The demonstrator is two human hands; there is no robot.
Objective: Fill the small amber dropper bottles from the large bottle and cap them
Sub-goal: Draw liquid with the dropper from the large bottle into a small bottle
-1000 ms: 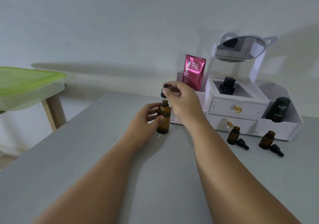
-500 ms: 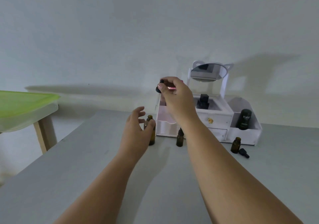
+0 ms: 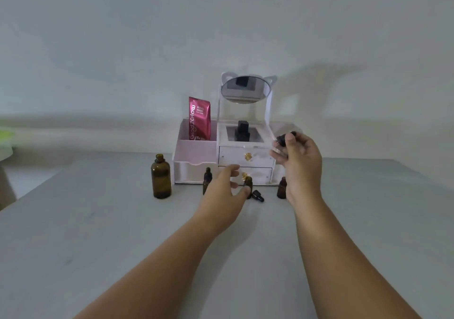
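The large amber bottle stands uncapped on the grey table, left of the organiser. A capped small amber bottle stands just left of my left hand. That hand is spread, fingers relaxed, its thumb beside an uncapped small bottle. A black dropper cap lies on the table next to it. Another small bottle shows partly behind my right hand, which is raised and pinches a black dropper cap with its glass pipette.
A white and pink cosmetic organiser with two drawers and a cat-ear mirror stands against the wall. It holds a red sachet and a black bottle. A green-topped table edge shows far left.
My left hand let go of the large bottle and moved right to the uncapped small bottle. My right hand carried the dropper cap to the right. The view shifted rightwards.
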